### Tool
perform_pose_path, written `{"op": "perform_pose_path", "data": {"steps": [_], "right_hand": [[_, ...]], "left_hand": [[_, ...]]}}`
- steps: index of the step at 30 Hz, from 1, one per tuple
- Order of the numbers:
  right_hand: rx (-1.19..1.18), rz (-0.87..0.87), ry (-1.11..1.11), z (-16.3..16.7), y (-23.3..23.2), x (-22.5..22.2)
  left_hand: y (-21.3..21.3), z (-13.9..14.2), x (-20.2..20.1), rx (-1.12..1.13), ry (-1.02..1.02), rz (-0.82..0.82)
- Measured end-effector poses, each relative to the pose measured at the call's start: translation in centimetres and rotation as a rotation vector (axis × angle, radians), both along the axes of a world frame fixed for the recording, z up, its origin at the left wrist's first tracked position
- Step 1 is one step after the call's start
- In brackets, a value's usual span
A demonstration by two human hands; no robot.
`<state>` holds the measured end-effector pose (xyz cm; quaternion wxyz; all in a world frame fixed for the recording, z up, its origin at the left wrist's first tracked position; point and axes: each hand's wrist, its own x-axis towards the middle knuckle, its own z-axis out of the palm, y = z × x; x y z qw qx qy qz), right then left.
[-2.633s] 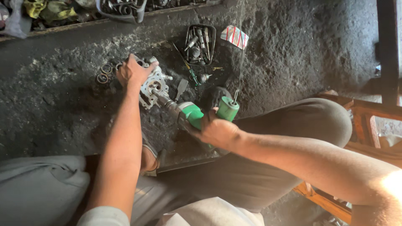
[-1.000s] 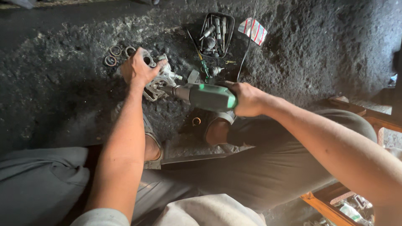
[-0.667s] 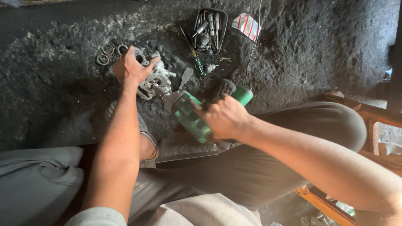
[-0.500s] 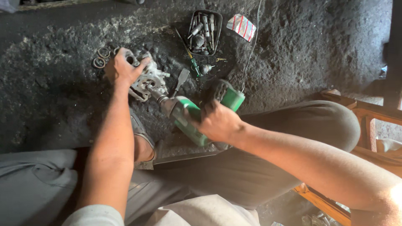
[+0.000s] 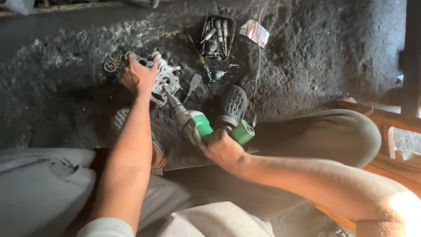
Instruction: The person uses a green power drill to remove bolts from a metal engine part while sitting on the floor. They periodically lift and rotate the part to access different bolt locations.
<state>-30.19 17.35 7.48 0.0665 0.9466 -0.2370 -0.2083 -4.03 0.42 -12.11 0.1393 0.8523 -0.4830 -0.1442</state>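
A fastener on the grey metal engine casting, lying on the dark ground, appears to be driven; the casting is pinned by the left hand, fingers spread flat; the green impact wrench is gripped by the right hand, fingers wrapped tight; a squarely seated socket seems needed next.

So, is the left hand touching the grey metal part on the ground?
Touching. The head view shows the left hand pressed flat on the grey metal part, its fingers covering the part's left side.
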Motion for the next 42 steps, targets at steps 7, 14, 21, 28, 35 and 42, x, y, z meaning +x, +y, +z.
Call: {"op": "perform_pose_path", "data": {"steps": [7,14,21,28,35,42], "right_hand": [[0.612,-0.457,0.092,4.1,-4.9,5.2],[0.752,-0.750,0.137,6.0,-16.2,3.3],[0.868,-0.989,-0.045,6.2,-18.3,1.0],[0.952,-1.045,-0.120,0.3,-17.6,-3.6],[0.912,-1.056,-0.142,-3.9,-18.9,-7.8],[0.624,-0.596,0.168,4.4,-12.0,1.0]], "left_hand": [[2.2,0.0,-0.6,-0.084,0.019,-0.037],[3.2,-0.4,-0.4,-0.200,0.011,-0.129],[3.2,0.6,-0.9,-0.206,0.006,-0.101],[2.8,1.8,-1.2,-0.148,0.026,-0.059],[1.8,-1.0,0.4,-0.016,0.063,-0.044],[-0.6,-3.2,1.5,0.000,0.293,-0.127]]}}
